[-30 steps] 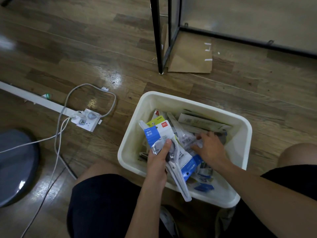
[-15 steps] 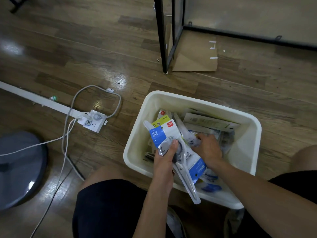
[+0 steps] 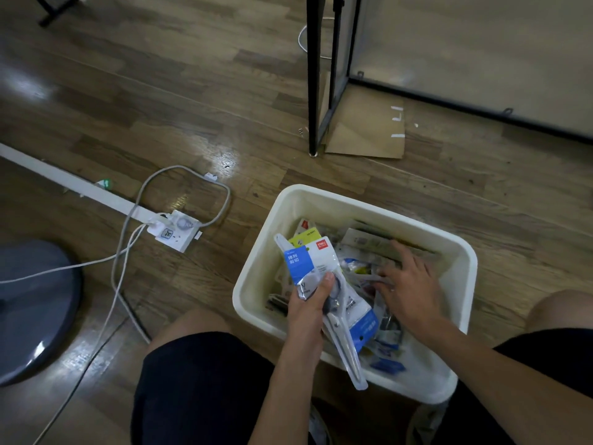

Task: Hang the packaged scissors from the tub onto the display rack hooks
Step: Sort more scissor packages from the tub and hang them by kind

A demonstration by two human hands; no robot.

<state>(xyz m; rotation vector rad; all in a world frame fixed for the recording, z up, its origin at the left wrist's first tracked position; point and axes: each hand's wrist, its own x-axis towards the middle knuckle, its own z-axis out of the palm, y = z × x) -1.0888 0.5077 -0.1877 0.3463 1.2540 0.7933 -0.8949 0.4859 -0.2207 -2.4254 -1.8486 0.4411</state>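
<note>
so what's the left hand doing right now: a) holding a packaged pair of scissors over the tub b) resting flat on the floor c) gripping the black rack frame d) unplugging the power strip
a: the left hand has its fingers and thumb curled round a blue and white scissors package above the white tub, while the right hand reaches among the packs inside.

Tub crowded, floor beyond it open

Your way into the tub (image 3: 462, 252) is blocked by heaped packets (image 3: 362, 245); bare floor (image 3: 256, 107) lies past its far rim, with the rack leg (image 3: 312, 91) standing at the far edge.
</note>
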